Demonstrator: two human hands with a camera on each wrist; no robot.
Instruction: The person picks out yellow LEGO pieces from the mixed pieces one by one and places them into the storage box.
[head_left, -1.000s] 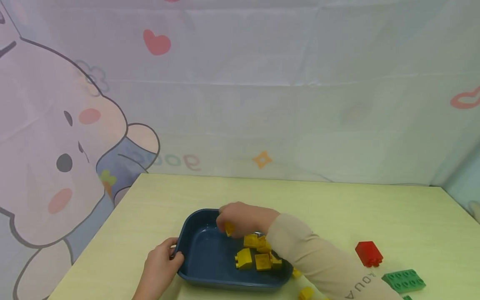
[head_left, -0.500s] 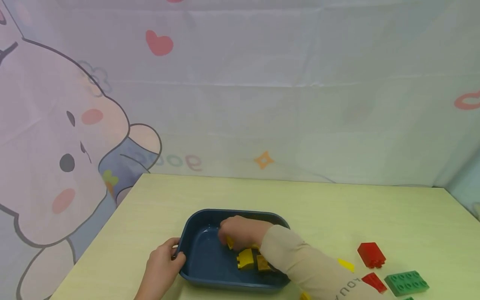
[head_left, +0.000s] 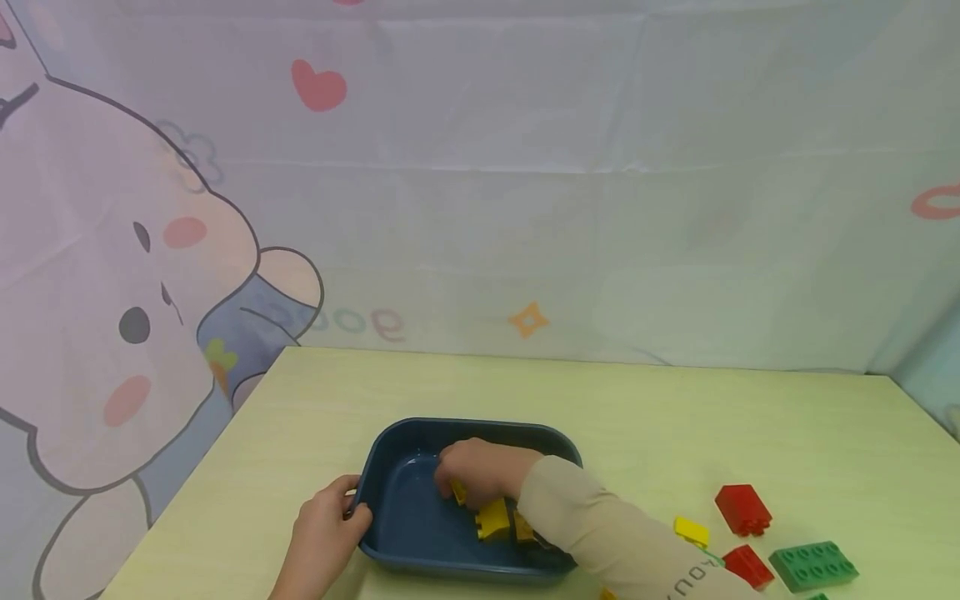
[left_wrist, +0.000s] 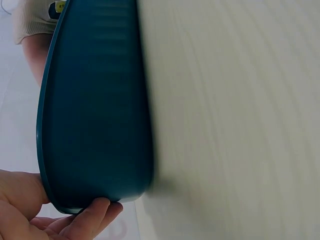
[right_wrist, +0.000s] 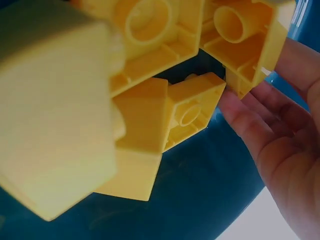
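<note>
head view: your left hand (head_left: 324, 533) grips the near left rim of the dark blue tray (head_left: 397, 517), thumb on the edge, fingers curled under the outer wall as the left wrist view shows. your right hand (head_left: 480, 471) is down inside the tray among the yellow bricks (head_left: 492, 518); the right wrist view shows its fingers (right_wrist: 260, 135) touching one hollow-side-up brick (right_wrist: 250, 35), but you cannot tell if they pinch it. on the pale wooden table (head_left: 675, 417) to the right lie another yellow brick (head_left: 691, 531), two red bricks (head_left: 742, 508) and a green plate brick (head_left: 813, 565)
</note>
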